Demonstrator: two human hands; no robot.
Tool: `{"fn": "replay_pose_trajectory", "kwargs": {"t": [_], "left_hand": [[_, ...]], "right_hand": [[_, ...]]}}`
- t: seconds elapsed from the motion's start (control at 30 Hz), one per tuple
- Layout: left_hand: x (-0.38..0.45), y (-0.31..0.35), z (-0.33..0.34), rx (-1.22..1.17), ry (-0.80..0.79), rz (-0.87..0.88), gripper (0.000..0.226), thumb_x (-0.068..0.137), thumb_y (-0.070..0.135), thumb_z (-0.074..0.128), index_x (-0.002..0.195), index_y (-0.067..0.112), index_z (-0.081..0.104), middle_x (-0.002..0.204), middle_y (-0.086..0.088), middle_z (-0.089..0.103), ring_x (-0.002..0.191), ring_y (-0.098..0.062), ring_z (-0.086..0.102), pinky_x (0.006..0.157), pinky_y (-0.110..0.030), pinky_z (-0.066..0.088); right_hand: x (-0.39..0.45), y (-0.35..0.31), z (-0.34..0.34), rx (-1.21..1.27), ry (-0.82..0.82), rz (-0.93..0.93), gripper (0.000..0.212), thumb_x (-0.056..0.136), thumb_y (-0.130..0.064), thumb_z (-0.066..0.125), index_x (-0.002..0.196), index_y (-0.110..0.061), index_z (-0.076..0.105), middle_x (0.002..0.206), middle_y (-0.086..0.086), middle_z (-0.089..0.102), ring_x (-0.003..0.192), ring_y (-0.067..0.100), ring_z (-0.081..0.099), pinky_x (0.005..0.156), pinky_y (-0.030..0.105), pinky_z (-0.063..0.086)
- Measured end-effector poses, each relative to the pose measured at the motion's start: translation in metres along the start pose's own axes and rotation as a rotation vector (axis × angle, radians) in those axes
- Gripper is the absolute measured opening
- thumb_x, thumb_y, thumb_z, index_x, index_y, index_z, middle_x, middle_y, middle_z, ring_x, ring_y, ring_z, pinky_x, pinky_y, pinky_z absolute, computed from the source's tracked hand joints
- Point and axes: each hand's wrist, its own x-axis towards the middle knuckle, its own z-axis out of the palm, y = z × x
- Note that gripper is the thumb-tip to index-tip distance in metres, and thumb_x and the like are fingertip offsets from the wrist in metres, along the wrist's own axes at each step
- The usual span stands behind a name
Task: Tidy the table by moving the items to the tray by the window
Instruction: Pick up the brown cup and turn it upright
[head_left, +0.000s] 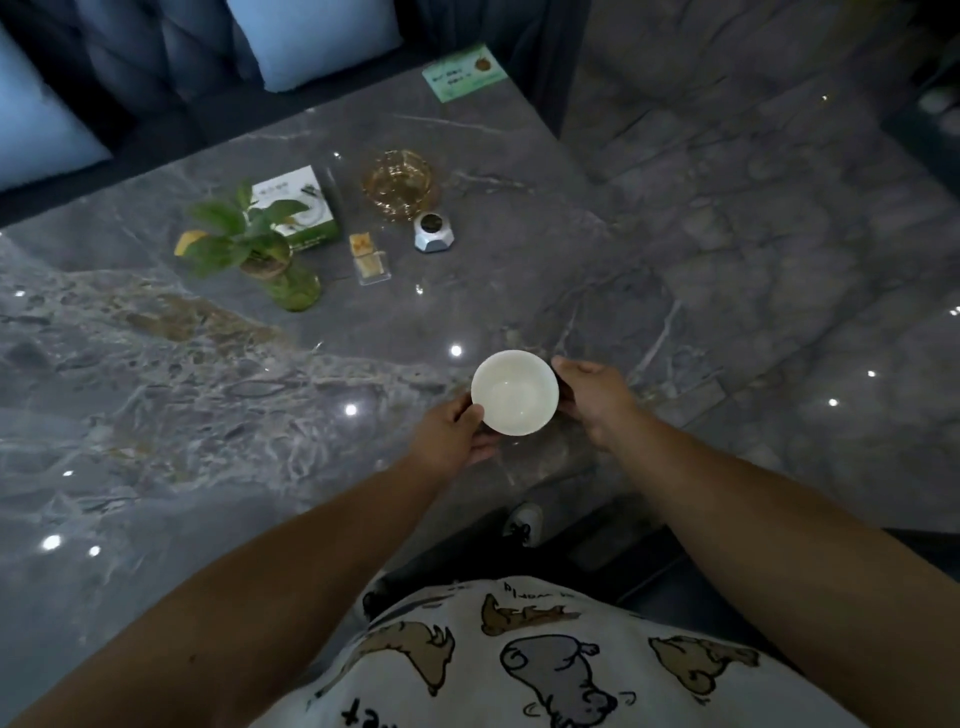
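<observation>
Both hands hold a white bowl (514, 393) over the near edge of the table (156, 389): left hand (453, 434) fingers curled on its left rim, right hand (592, 397) cupping the right side. Bowl looks empty, possibly lifted. Beyond the bowl: plant (249, 244), box (301, 208), amber glass dish (399, 183), small silver gadget (434, 232).

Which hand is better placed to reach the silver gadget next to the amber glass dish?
Probably the right hand: both hands hold the white bowl, the left hand opposite, but the silver gadget lies closer to its side.
</observation>
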Motion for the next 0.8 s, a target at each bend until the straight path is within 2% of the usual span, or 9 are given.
{"fn": "replay_pose_trajectory", "kwargs": {"t": [0.1, 0.17, 0.27, 0.33, 0.43, 0.57, 0.67, 0.8], "left_hand": [[0.013, 0.008, 0.025, 0.027, 0.003, 0.015, 0.035, 0.101, 0.014, 0.043, 0.136, 0.011, 0.047, 0.103, -0.008, 0.064, 0.096, -0.031, 0.067, 0.078, -0.038, 0.056], [0.02, 0.012, 0.038, 0.025, 0.012, 0.002, 0.035, 0.101, 0.014, 0.043, 0.136, 0.009, 0.046, 0.109, -0.013, 0.063, 0.097, -0.032, 0.067, 0.079, -0.038, 0.056], [0.029, 0.016, 0.054, 0.001, 0.008, -0.016, 0.036, 0.101, 0.015, 0.043, 0.137, 0.011, 0.045, 0.1, -0.007, 0.065, 0.085, -0.025, 0.069, 0.071, -0.033, 0.056], [0.034, 0.019, 0.063, -0.012, 0.006, -0.014, 0.035, 0.101, 0.015, 0.044, 0.137, 0.012, 0.046, 0.094, -0.001, 0.067, 0.079, -0.02, 0.071, 0.064, -0.029, 0.057], [0.042, 0.023, 0.078, 0.005, 0.011, -0.001, 0.036, 0.101, 0.016, 0.044, 0.137, 0.013, 0.045, 0.096, 0.001, 0.067, 0.076, -0.016, 0.072, 0.061, -0.027, 0.056], [0.055, 0.031, 0.101, 0.03, 0.008, -0.001, 0.037, 0.102, 0.015, 0.042, 0.138, 0.011, 0.044, 0.098, -0.003, 0.065, 0.073, -0.013, 0.071, 0.058, -0.024, 0.055], [0.065, 0.035, 0.118, 0.021, 0.017, -0.01, 0.036, 0.101, 0.016, 0.043, 0.137, 0.011, 0.046, 0.095, -0.003, 0.067, 0.074, -0.015, 0.071, 0.059, -0.025, 0.055], [0.079, 0.039, 0.142, -0.016, 0.017, -0.044, 0.039, 0.101, 0.017, 0.044, 0.14, 0.012, 0.043, 0.108, -0.01, 0.065, 0.079, -0.017, 0.071, 0.066, -0.029, 0.057]], "right_hand": [[0.014, -0.011, -0.02, -0.005, 0.016, -0.014, 0.011, 0.089, -0.026, 0.066, 0.084, -0.016, 0.069, 0.086, 0.006, 0.072, 0.078, 0.02, 0.068, 0.07, 0.035, 0.056], [0.021, -0.016, -0.029, 0.019, 0.018, -0.015, 0.011, 0.088, -0.024, 0.067, 0.085, -0.013, 0.069, 0.085, 0.008, 0.071, 0.074, 0.02, 0.067, 0.067, 0.033, 0.056], [0.03, -0.023, -0.042, 0.049, 0.02, -0.016, 0.01, 0.088, -0.023, 0.067, 0.083, -0.015, 0.069, 0.075, 0.003, 0.072, 0.065, 0.014, 0.068, 0.057, 0.027, 0.054], [0.036, -0.029, -0.051, 0.045, 0.016, -0.014, 0.011, 0.089, -0.024, 0.066, 0.087, -0.014, 0.07, 0.076, 0.002, 0.072, 0.067, 0.014, 0.069, 0.059, 0.029, 0.054], [0.045, -0.037, -0.063, 0.053, 0.019, -0.018, 0.009, 0.089, -0.024, 0.066, 0.086, -0.015, 0.068, 0.083, 0.004, 0.071, 0.075, 0.017, 0.068, 0.062, 0.029, 0.054], [0.057, -0.047, -0.079, 0.085, 0.067, -0.034, 0.009, 0.088, -0.022, 0.068, 0.082, -0.016, 0.066, 0.078, 0.002, 0.069, 0.069, 0.014, 0.066, 0.057, 0.027, 0.054], [0.068, -0.053, -0.092, 0.057, 0.098, -0.042, 0.011, 0.086, -0.026, 0.07, 0.08, -0.017, 0.066, 0.08, 0.004, 0.069, 0.072, 0.017, 0.066, 0.066, 0.033, 0.057], [0.082, -0.063, -0.11, 0.048, 0.127, -0.049, 0.011, 0.085, -0.028, 0.071, 0.081, -0.018, 0.067, 0.088, 0.008, 0.07, 0.08, 0.023, 0.067, 0.077, 0.041, 0.057]]}}
